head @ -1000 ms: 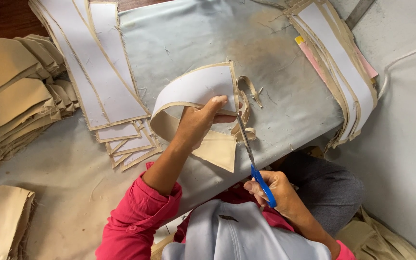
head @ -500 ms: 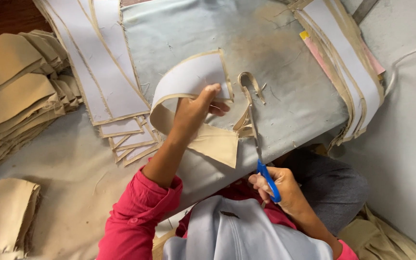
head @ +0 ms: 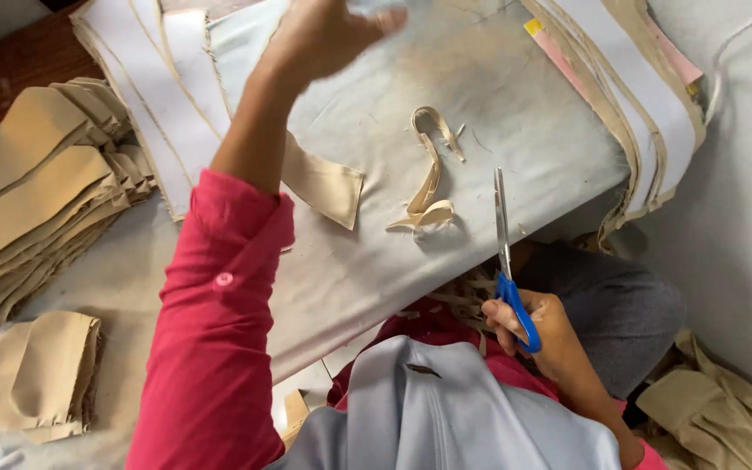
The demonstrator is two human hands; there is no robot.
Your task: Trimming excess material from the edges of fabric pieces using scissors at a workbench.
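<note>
Right hand [head: 540, 329] wrapped round blue scissors [head: 506, 261], blades shut and flat on table [head: 515, 104], out of the way. Left hand [head: 324, 35] raised at top edge; grip hard to tell. Trimmed strip [head: 428, 187] beside blades.

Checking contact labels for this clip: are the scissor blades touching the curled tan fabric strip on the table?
Apart. The head view shows bare grey table between the scissors and the curled tan strip.

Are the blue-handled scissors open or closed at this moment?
Closed: the blue-handled scissors in the right hand show one narrow blade line pointing up over the grey table, with no gap between blades.
</note>
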